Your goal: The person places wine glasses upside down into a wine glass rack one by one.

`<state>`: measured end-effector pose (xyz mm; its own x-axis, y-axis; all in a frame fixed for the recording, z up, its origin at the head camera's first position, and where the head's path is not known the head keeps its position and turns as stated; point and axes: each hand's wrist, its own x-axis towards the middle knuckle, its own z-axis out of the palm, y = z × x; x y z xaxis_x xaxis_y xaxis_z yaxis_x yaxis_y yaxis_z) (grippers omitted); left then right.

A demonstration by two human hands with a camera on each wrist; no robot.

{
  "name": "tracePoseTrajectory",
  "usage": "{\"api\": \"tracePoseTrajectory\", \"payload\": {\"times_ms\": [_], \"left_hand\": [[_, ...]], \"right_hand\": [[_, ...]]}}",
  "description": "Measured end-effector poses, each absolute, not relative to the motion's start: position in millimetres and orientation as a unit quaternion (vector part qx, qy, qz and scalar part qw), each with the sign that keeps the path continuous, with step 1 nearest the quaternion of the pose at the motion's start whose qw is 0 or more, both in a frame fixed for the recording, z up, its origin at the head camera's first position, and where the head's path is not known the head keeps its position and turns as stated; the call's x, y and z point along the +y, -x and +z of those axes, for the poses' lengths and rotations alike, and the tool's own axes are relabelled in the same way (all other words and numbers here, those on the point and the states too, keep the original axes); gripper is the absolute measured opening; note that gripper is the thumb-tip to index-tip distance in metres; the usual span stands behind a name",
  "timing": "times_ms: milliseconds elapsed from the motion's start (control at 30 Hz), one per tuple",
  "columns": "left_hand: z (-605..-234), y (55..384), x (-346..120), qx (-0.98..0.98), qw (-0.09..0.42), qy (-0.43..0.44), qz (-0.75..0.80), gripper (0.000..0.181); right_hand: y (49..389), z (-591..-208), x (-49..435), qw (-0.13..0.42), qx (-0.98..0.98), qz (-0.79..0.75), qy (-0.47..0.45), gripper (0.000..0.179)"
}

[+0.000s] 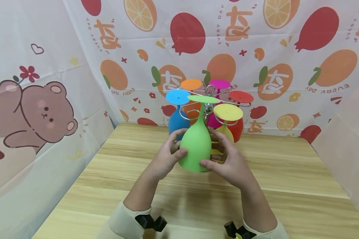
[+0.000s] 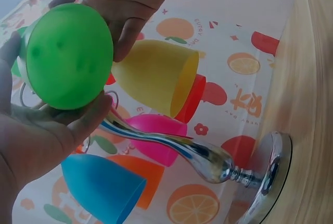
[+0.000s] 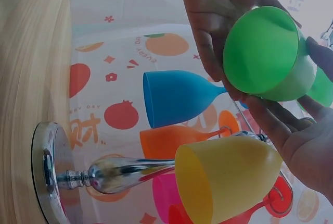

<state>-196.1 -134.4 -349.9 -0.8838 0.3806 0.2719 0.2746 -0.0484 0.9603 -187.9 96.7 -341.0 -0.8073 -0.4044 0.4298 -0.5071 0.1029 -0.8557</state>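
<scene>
Both hands grip a green plastic goblet (image 1: 195,146) by its bowl, which is upside down with the foot up. My left hand (image 1: 164,157) has its thumb on the near side and its fingers round the left. On the other side, my right hand (image 1: 231,164) holds the bowl between thumb and fingers. The goblet is at the front of a chrome goblet rack (image 2: 208,159), its foot level with the wire arms. In the right wrist view the open mouth of the green bowl (image 3: 260,52) shows. Fingers behind the bowl are partly hidden.
Upside down on the rack hang blue (image 1: 178,119), yellow (image 3: 223,177), orange (image 1: 191,84), pink (image 2: 158,138) and red (image 1: 240,97) goblets. The rack's round base (image 3: 47,172) stands on the wooden table (image 1: 131,159). A printed cloth (image 1: 191,63) hangs behind.
</scene>
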Motion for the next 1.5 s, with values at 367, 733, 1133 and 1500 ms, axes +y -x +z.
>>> {"api": "tracePoseTrajectory", "payload": {"times_ms": [367,733,1133,1500], "left_hand": [[-350.9,193.4,-129.7,0.711,-0.065,-0.227,0.663,0.075],[-351.4,194.9,-127.8,0.717,-0.124,-0.214,0.652,0.053],[-350.7,193.2,-128.9,0.759,-0.075,-0.207,0.613,0.065],[-350.0,195.5,-128.1,0.736,-0.059,-0.188,0.648,0.074]], "right_hand": [[188.2,-340.5,96.1,0.046,-0.746,0.599,-0.287,0.081],[190.2,-340.1,100.1,0.042,-0.754,0.58,-0.305,0.08],[190.5,-341.6,96.0,0.071,-0.778,0.572,-0.25,0.069],[187.4,-342.6,90.9,0.08,-0.793,0.552,-0.247,0.07]]}}
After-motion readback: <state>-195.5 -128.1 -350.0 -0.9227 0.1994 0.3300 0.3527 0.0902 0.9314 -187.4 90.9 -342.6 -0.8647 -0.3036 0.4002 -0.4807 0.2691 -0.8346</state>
